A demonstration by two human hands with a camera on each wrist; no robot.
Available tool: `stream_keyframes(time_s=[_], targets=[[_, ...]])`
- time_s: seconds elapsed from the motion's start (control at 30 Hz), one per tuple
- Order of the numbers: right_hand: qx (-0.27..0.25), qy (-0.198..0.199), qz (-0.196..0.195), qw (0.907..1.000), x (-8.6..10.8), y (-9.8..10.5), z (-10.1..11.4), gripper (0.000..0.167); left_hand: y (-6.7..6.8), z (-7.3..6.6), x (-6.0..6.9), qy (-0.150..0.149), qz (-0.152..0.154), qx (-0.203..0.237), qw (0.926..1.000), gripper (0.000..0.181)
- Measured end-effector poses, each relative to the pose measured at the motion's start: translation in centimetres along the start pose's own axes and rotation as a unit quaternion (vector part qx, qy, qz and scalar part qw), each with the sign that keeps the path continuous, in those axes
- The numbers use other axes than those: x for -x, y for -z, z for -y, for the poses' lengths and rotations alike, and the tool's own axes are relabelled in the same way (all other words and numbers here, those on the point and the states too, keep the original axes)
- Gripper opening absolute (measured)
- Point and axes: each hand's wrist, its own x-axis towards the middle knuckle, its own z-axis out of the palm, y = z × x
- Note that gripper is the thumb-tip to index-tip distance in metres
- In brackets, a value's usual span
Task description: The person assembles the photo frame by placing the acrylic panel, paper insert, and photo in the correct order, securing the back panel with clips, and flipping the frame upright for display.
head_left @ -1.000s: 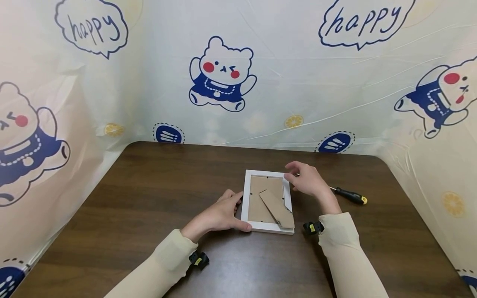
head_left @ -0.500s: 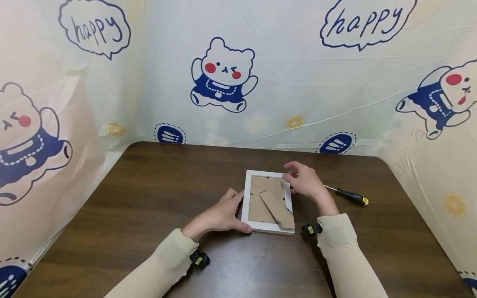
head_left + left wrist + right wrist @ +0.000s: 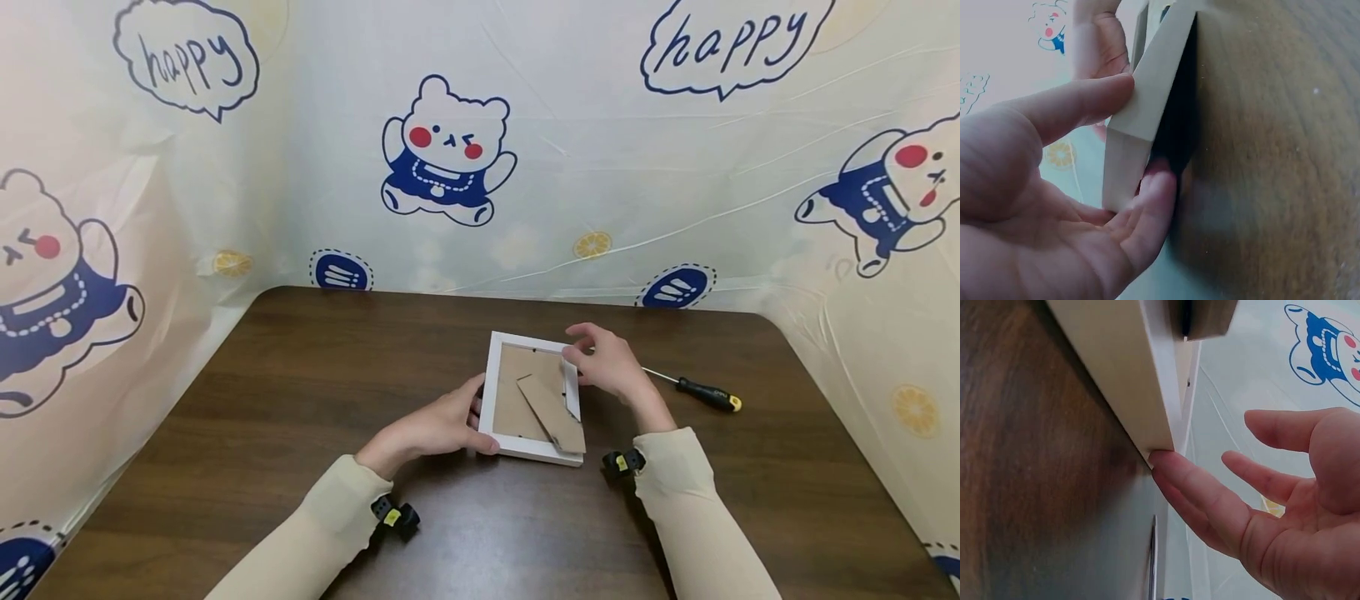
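Observation:
A white picture frame [image 3: 532, 448] lies face down, its brown backing board [image 3: 513, 367] and a slanted stand leg [image 3: 551, 410] showing. My left hand [image 3: 437, 424] grips its near left corner. In the left wrist view the thumb lies on the top edge of the frame [image 3: 1159, 81] and fingers curl underneath; that side is lifted off the table. At the far right corner, my right hand [image 3: 611, 367] touches the frame's side [image 3: 1119, 375] with extended fingertips, the thumb held apart from it. The front of the frame is hidden.
A screwdriver [image 3: 708, 395] with a black and yellow handle lies right of my right hand, its shaft pointing toward the frame. The brown wooden table [image 3: 337, 358] is enclosed by a printed curtain [image 3: 570, 167] at the back and sides.
The frame's left side has risen and the frame has shifted slightly left and away. My left fingers have slipped beneath it. My right hand has moved slightly left with the corner.

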Motion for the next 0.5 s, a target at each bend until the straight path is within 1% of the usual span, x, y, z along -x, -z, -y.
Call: stream_keyframes(time_s=[0.1, 0.2, 0.27, 0.33, 0.4, 0.5], targets=[[-0.013, 0.003, 0.009, 0.9999, -0.1, -0.1, 0.0, 0.048, 0.3, 0.0, 0.1, 0.010, -0.012, 0.023, 0.9996, 0.105], [-0.020, 0.003, 0.016, 0.9997, -0.1, -0.1, 0.0, 0.047, 0.4, -0.2, 0.0, 0.008, -0.041, 0.025, 0.9988, 0.105], [-0.010, 0.006, 0.015, 0.9998, -0.1, -0.1, 0.1, 0.046, 0.3, -0.4, 0.0, 0.003, -0.058, 0.024, 0.9980, 0.104], [0.000, 0.008, 0.010, 0.9999, -0.1, 0.0, 0.2, 0.046, 0.3, -0.7, 0.0, 0.000, -0.074, 0.015, 0.9971, 0.104], [0.009, 0.013, 0.001, 0.9999, 0.0, 0.1, 0.2, 0.046, 0.2, -1.1, 0.0, 0.000, -0.092, -0.003, 0.9957, 0.104], [-0.001, 0.018, -0.008, 0.9998, 0.0, 0.3, 0.4, 0.046, 0.1, -1.7, 0.1, -0.001, -0.127, -0.040, 0.9911, 0.103]])
